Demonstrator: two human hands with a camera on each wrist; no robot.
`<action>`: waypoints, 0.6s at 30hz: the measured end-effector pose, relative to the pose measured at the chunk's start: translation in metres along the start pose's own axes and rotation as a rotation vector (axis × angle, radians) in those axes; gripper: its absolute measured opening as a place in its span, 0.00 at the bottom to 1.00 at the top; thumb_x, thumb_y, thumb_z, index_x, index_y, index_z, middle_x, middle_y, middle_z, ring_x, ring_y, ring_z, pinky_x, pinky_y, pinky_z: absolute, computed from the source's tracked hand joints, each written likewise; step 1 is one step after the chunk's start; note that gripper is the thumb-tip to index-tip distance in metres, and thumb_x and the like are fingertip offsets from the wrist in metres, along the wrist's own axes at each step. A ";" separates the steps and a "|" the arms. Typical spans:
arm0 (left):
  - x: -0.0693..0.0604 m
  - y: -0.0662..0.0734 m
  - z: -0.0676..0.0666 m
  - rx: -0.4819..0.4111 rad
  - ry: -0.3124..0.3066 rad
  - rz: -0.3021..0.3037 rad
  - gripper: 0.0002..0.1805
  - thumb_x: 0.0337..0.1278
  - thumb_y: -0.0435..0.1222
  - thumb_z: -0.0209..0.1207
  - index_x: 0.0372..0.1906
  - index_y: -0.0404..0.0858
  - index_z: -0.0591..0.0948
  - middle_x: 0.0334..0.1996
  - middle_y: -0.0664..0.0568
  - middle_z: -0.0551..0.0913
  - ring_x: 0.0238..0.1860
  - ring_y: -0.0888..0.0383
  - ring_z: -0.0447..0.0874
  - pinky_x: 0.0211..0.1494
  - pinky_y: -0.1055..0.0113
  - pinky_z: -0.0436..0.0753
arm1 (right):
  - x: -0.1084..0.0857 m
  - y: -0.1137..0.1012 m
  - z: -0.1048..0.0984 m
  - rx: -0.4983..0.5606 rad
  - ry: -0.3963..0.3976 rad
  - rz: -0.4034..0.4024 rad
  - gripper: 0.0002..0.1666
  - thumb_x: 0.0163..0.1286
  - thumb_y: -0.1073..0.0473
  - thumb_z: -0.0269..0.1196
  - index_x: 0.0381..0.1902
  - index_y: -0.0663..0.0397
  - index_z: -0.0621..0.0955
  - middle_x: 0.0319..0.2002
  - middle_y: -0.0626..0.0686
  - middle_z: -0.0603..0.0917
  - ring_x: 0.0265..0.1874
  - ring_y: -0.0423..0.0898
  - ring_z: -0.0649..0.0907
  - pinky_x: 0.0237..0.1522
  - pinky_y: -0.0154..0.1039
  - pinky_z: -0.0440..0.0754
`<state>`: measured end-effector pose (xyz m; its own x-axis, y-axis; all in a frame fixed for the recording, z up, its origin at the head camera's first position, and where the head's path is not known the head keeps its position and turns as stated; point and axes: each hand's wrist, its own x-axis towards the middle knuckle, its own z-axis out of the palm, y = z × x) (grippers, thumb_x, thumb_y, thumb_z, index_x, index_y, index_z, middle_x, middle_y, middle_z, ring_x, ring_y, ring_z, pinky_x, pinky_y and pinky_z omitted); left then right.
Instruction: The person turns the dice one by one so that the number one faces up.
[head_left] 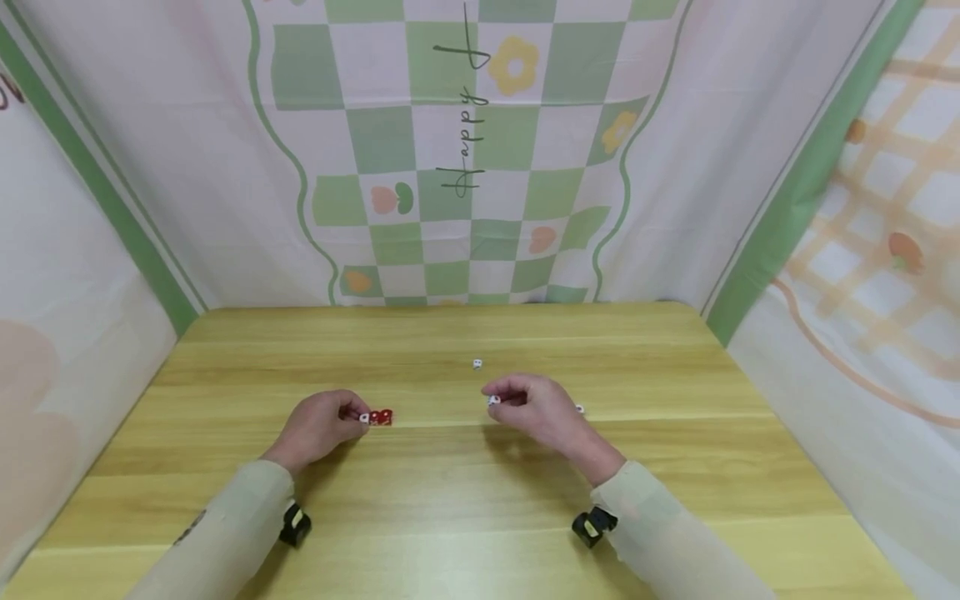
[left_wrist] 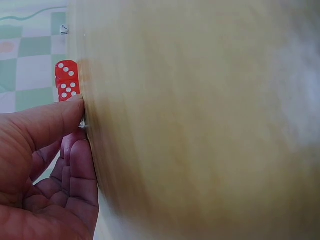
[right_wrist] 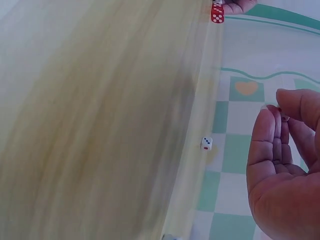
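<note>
At the left of the table, a short row of dice stands together: a white die (head_left: 364, 418) at the near-hand end and two red dice (head_left: 381, 417) beside it. Thumb and fingers of my left hand (head_left: 318, 425) pinch the white die of this row. White pips show on the red dice (left_wrist: 68, 80) in the left wrist view. My right hand (head_left: 540, 412) holds another white die (head_left: 493, 401) between thumb and fingertips, above the table. That die is mostly hidden by the fingers of the right hand (right_wrist: 285, 165) in the right wrist view.
A loose white die (head_left: 477, 363) lies further back on the wooden table (head_left: 450, 508). Another white die (head_left: 580, 408) is partly hidden behind my right wrist. A patterned curtain (head_left: 465, 150) hangs behind the table, with fabric at both sides.
</note>
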<state>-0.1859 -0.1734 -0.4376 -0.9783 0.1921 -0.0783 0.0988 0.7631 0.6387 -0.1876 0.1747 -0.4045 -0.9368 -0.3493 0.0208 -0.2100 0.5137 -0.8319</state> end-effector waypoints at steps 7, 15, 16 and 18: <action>0.002 0.002 0.001 -0.009 -0.007 0.003 0.04 0.61 0.35 0.71 0.39 0.43 0.87 0.33 0.55 0.84 0.34 0.57 0.76 0.40 0.64 0.75 | -0.003 0.004 -0.015 -0.049 0.023 -0.003 0.19 0.72 0.60 0.69 0.58 0.59 0.85 0.48 0.54 0.89 0.47 0.46 0.86 0.47 0.37 0.85; 0.001 0.002 0.000 0.006 -0.008 -0.002 0.04 0.61 0.35 0.70 0.39 0.42 0.87 0.32 0.55 0.84 0.34 0.57 0.76 0.40 0.63 0.75 | -0.006 0.009 -0.030 -0.103 0.020 0.033 0.17 0.73 0.58 0.68 0.56 0.58 0.86 0.48 0.51 0.89 0.47 0.46 0.86 0.47 0.37 0.86; 0.001 0.001 0.000 0.009 -0.008 -0.001 0.04 0.61 0.35 0.70 0.39 0.42 0.87 0.32 0.55 0.84 0.34 0.57 0.76 0.40 0.63 0.75 | -0.005 0.009 -0.032 -0.107 0.020 0.034 0.16 0.73 0.58 0.68 0.56 0.57 0.86 0.48 0.51 0.89 0.47 0.46 0.86 0.46 0.37 0.86; -0.001 0.000 -0.001 0.009 -0.005 0.002 0.04 0.62 0.35 0.70 0.40 0.41 0.87 0.33 0.55 0.84 0.34 0.57 0.76 0.40 0.62 0.76 | -0.005 0.010 -0.036 -0.117 0.025 0.031 0.16 0.73 0.57 0.68 0.55 0.57 0.86 0.48 0.51 0.89 0.47 0.45 0.86 0.45 0.37 0.85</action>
<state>-0.1849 -0.1740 -0.4370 -0.9772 0.1967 -0.0804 0.1026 0.7680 0.6321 -0.1955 0.2096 -0.3933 -0.9498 -0.3127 0.0109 -0.2105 0.6127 -0.7618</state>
